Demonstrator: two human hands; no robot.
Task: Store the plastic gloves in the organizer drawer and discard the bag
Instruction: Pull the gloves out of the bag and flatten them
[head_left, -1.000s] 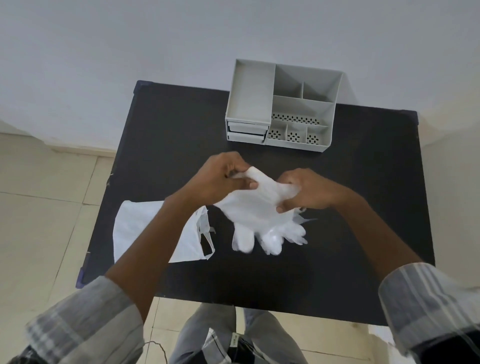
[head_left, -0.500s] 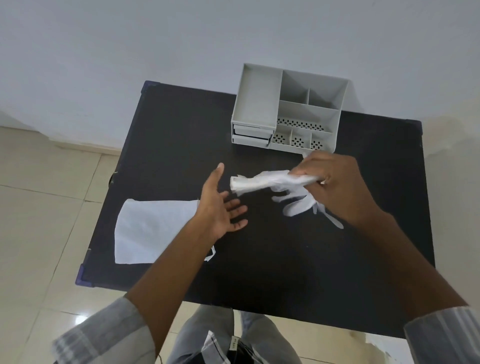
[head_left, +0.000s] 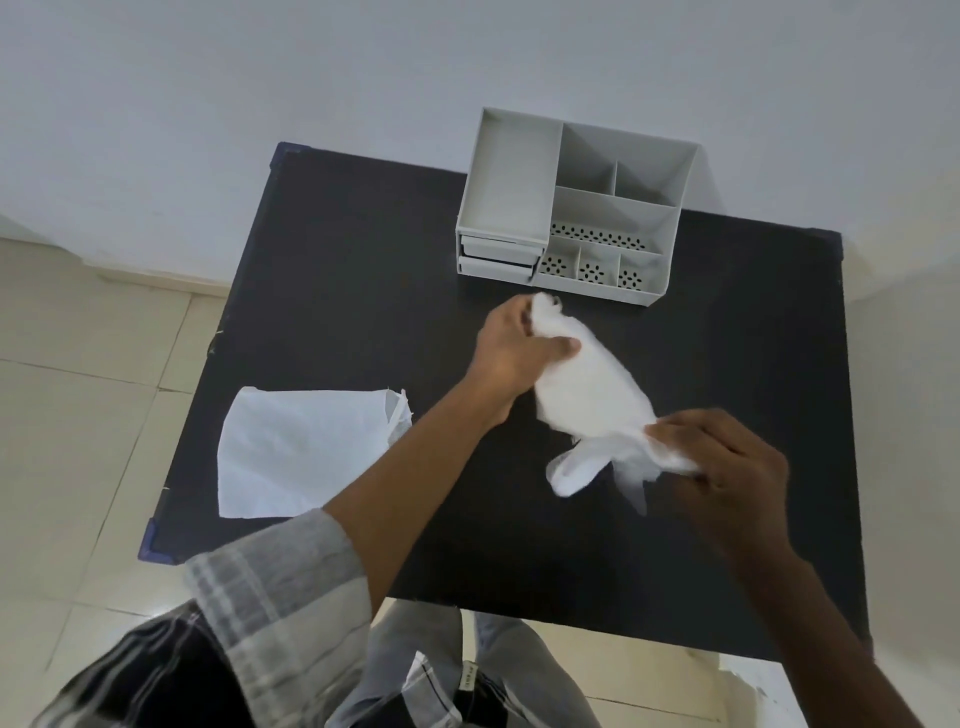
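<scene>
Above black table, both hands grip plastic gloves.

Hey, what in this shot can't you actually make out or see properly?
- Number of thin white plastic gloves: head view, they are bunched together and their ends are covered by the left hand and right hand.
- Contents of the grey plastic organizer's two small drawers: both closed, only fronts show.
- Flat white plastic bag: its near corner is hidden behind the left forearm.
- Black table's near-right corner: hidden by the right arm.
</scene>
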